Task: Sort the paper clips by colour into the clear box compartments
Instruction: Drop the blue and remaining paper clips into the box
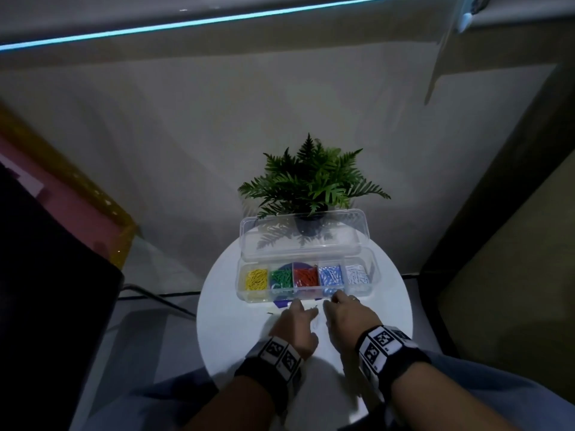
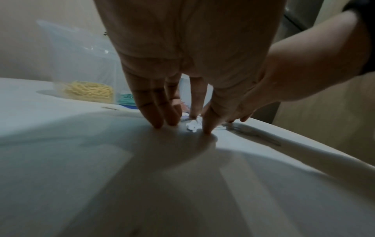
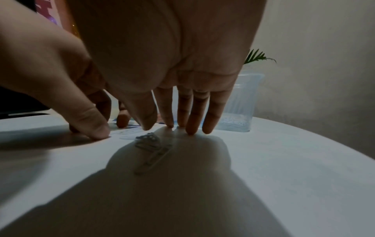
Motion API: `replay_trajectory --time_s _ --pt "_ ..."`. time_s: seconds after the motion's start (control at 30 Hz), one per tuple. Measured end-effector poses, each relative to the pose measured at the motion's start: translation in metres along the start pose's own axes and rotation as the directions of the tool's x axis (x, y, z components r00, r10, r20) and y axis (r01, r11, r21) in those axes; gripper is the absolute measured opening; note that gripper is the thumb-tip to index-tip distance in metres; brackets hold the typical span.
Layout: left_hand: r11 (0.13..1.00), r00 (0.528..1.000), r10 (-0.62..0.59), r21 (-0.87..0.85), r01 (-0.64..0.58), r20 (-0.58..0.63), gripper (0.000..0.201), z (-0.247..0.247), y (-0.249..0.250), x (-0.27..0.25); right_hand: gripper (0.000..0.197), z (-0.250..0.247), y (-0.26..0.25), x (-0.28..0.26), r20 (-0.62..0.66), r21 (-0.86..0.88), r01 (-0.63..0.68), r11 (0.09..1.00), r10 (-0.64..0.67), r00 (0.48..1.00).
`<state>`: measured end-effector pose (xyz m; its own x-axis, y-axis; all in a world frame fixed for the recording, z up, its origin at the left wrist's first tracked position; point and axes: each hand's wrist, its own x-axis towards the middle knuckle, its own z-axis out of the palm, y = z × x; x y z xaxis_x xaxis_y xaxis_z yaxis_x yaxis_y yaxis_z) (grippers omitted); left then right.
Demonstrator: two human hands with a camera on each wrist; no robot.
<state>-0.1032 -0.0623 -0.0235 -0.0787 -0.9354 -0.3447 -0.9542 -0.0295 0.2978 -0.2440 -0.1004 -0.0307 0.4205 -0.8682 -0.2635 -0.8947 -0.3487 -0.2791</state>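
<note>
White tabletop (image 1: 236, 331) fills the near view, round and pale, and both hands are down on it at about 6 o'clock of the clear box. Left hand (image 1: 295, 329) sits palm-down, fingers (image 2: 156, 112) straight and fanned, tips touching the surface, nothing gripped. Right hand (image 1: 348, 317) is just beside it at 3 o'clock, fingers (image 3: 194, 115) likewise straight and pressing tip-down, thumb lowered toward the table, nothing held either. Between the two hands lies a small loose cluster of white paper clips (image 3: 151, 146), flat on the table, right under the right palm in the right wrist view and between the left thumb and fingers in the left wrist view.

Moving out to 12 o'clock: the clear box (image 1: 306, 297) stands just beyond the fingertips, lid (image 1: 301, 234) swung up and back. Five compartments, left to right: yellow clips (image 1: 256, 279), green clips (image 1: 281, 279), red clips (image 1: 306, 277), blue clips (image 1: 330, 276), and white clips (image 1: 357, 274) in the far-right cell. Each pile sits in its own cell. A purple patch (image 1: 284, 303) shows under the box's middle; what it is, I cannot tell.

Farther at 12 o'clock, behind the lid, a potted fern (image 1: 311, 178) stands on the table's far edge.
</note>
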Motion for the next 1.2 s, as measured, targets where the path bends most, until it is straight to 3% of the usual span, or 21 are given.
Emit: replay_trajectory --time_s 0.2,0.43,0.67,0.77,0.83,0.9,1.0,1.07,1.2 --pt "0.995 0.998 0.068 0.073 -0.067 -0.011 0.028 0.006 -0.006 -0.003 0.018 0.005 0.009 -0.012 0.060 -0.012 0.055 0.998 -0.055 0.997" --pt "0.973 0.997 0.072 0.221 -0.064 -0.028 0.028 0.004 0.005 -0.001 0.022 0.011 0.002 -0.017 0.012 -0.019 0.014 1.000 -0.014 1.000" --pt "0.992 0.999 0.052 0.116 -0.052 0.006 0.024 0.006 0.001 0.004 0.022 -0.002 0.006 -0.019 0.007 0.123 -0.054 0.991 0.054 0.999" --pt "0.996 0.999 0.003 -0.092 -0.008 -0.053 0.022 0.003 0.001 0.006 0.019 -0.007 0.003 -0.021 0.041 0.146 -0.060 0.988 0.054 0.998" --pt "0.978 0.999 -0.034 -0.209 0.024 -0.040 0.035 0.004 0.001 0.007 0.015 -0.008 0.002 -0.023 0.058 0.162 -0.052 0.985 0.043 0.997" --pt "0.980 1.000 -0.009 -0.198 0.007 -0.010 0.049 0.007 0.003 0.010 0.009 -0.010 0.004 -0.026 0.065 0.212 -0.058 0.975 0.045 0.997" --pt "0.997 0.999 0.035 -0.063 -0.036 -0.013 0.048 0.010 0.012 0.015 0.027 -0.014 0.012 -0.031 0.044 0.384 -0.118 0.916 0.110 0.993" --pt "0.999 0.999 0.032 -0.023 -0.033 -0.038 0.042 0.009 0.017 0.016 0.025 -0.022 0.019 -0.033 -0.025 0.512 -0.149 0.846 0.188 0.982" --pt "0.999 0.998 0.022 -0.044 -0.024 -0.055 0.032 0.003 0.021 0.017 0.029 -0.052 0.030 -0.024 -0.169 0.656 -0.059 0.752 0.223 0.960"
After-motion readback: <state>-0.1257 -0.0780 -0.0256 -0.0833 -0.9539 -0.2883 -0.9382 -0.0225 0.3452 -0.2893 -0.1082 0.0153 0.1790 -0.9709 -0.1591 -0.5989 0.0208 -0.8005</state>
